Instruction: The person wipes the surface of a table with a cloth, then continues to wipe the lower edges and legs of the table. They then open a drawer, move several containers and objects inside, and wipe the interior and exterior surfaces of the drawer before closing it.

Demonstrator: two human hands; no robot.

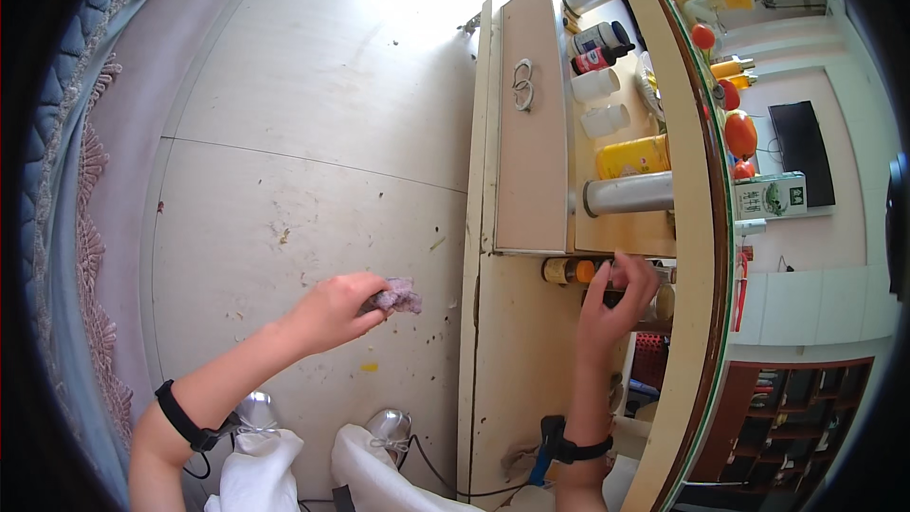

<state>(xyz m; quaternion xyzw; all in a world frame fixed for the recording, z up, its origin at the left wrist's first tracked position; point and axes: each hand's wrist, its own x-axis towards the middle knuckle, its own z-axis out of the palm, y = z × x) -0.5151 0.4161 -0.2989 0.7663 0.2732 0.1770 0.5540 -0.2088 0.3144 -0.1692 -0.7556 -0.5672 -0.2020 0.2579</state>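
Pinched between the fingers of my left hand is a crumpled purplish cloth, held above the pale tiled floor. My right hand is raised at the shelf unit, its thumb and fingers apart and curled, beside a brown bottle with an orange cap and some dark-lidded jars. Whether the fingertips touch a jar there cannot be made out. A drawer front with a ring-shaped handle lies further along the unit.
Two white plastic bottles, a yellow packet and a metal post stand on the shelf. The glass tabletop edge overhangs at right, with tomatoes and a milk carton. Debris dots the floor; a black cable runs near the shoes.
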